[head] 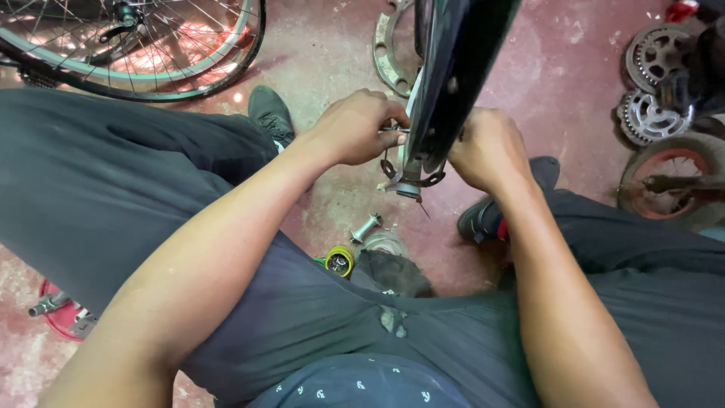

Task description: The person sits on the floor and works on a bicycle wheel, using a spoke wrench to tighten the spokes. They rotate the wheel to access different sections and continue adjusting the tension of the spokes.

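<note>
- Head view: the person sits low over a red floor [529, 68], knees spread, both arms reaching to a dark bike frame [453, 68] that comes down between them.
- The left hand [355, 127] is curled tight, its fingers [389, 121] pinched on a small metal tool [394, 130] pressed to the frame's left side.
- The right hand [487, 149] is balled up against the frame's right side; what its fingers grip, I cannot tell.
- Just below both hands sits the frame's lower end with its metal fitting [408, 185].
- On the floor under it lie an axle [366, 227] and a yellow ring [339, 261], near each other.
- A wheel [151, 53] lies top left; sprockets [653, 83] and a small red-hubbed wheel [672, 177] lie well apart at the right.
- A black shoe [270, 112] shows beside the left wrist.
</note>
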